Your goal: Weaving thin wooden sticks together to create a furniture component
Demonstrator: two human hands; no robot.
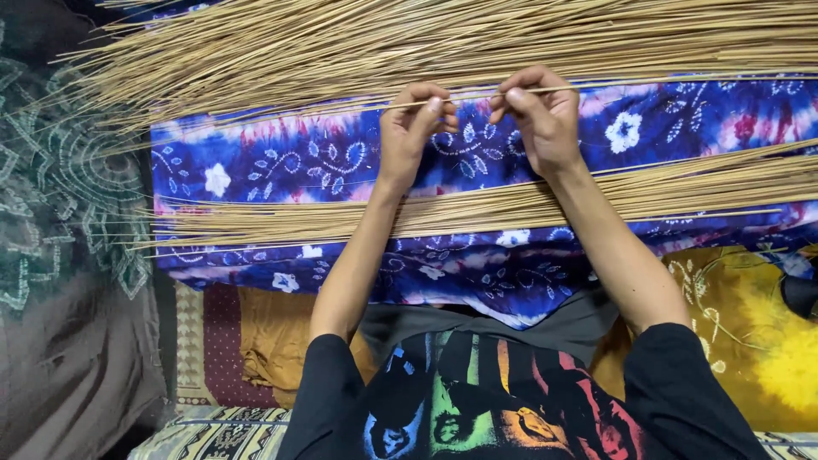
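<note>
Pinching single thin stick between both hands: left hand and right hand fingertips pressed together on it, held level above blue floral cloth, apart from far stick pile and near stick bundle; no containers visible

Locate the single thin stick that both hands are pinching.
In the head view, the single stick runs sideways near the top centre, pinched between the left hand and right hand, above the blue floral cloth.
</note>
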